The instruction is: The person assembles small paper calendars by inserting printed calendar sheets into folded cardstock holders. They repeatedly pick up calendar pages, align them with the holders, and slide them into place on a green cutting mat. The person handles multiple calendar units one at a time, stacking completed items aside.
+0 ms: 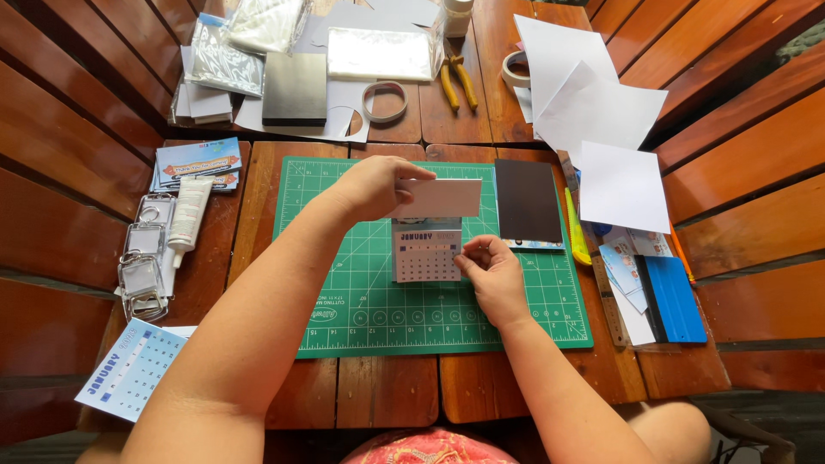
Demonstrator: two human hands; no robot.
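Small calendar card (pixel 426 251) lies flat on the green cutting mat (pixel 344 292), near the mat's middle, month grid facing up. Its top edge is partly covered by a white card strip (pixel 440 198) held above it. Left hand (pixel 374 185) grasps that strip at its left end, thumb under, fingers on top, strip roughly level. Right hand (pixel 491 268) sits at the calendar card's right edge, fingertips pinched together and touching or just at the edge; can't tell if it actually grips anything.

Just right of the calendar, a dark rectangular sheet (pixel 527 200) rests on the mat's upper right. Beside that, a yellow utility knife (pixel 576 230) and a ruler (pixel 606 296) along the mat's right border. Further right: blue squeegee (pixel 675 301), white paper sheets (pixel 601 112).

Left of the mat: white glue tube (pixel 187 213), clear keychain blanks (pixel 144 266), printed cards (pixel 198 161). Another calendar sheet (pixel 129 369) at lower left on the wooden table (pixel 387 391).

Far side: tape roll (pixel 384 101), yellow-handled pliers (pixel 458 82), grey sheet (pixel 295 88), plastic bags (pixel 378 53).
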